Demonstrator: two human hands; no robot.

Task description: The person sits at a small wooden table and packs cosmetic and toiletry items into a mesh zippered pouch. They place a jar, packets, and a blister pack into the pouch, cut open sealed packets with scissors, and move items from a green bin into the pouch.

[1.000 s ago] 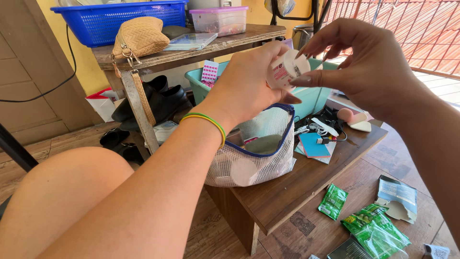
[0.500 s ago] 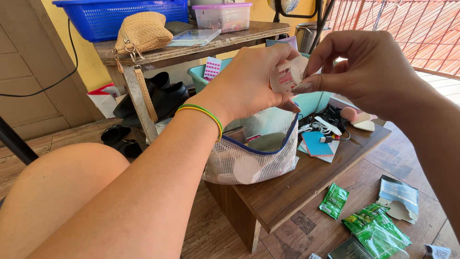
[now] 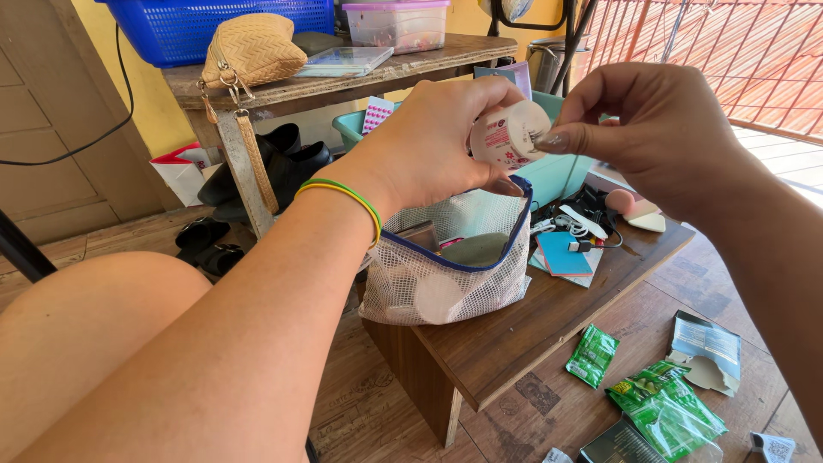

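White little round jar (image 3: 507, 137) sits in my left hand (image 3: 437, 146), fingers wrapped round it, above the mesh pouch (image 3: 446, 266). My right hand (image 3: 660, 129) fingertips pinch its lid. It looks light, hard and smooth; I grip the sides.

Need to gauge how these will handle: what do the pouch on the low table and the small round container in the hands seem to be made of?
The pouch looks like soft white mesh fabric with blue trim: its contents show through and it sags. The round container, held in the left hand and touched by the right hand, looks like smooth matte plastic, pale, with a printed label. The low table looks like dark wood-grain board.
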